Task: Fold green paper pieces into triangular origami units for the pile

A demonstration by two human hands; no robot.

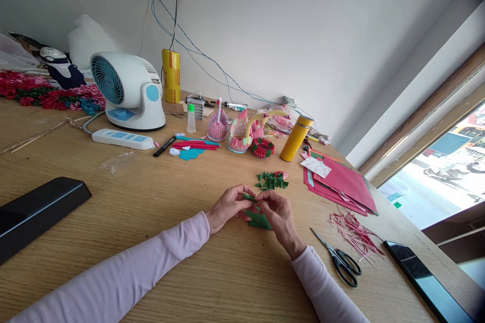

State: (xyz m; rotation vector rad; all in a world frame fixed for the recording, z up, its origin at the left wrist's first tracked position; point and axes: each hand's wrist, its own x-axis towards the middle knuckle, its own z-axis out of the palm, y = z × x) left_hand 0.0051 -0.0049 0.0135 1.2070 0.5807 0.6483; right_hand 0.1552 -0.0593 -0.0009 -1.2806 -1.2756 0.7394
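Observation:
My left hand and my right hand meet over the middle of the table, both closed on one small piece of folded green paper. Its shape is partly covered by my fingers. Beneath my hands lie flat green paper pieces on the wood, partly hidden. Just beyond my fingers sits a small heap of folded green paper triangles with a bit of pink among them. To the right of my right hand rest black-handled scissors, blades slightly apart.
Pink paper strips and stacked red paper sheets lie to the right, near a phone. Behind stand a yellow bottle, a red-green paper ring, paper swans and a fan. A power strip lies before the fan.

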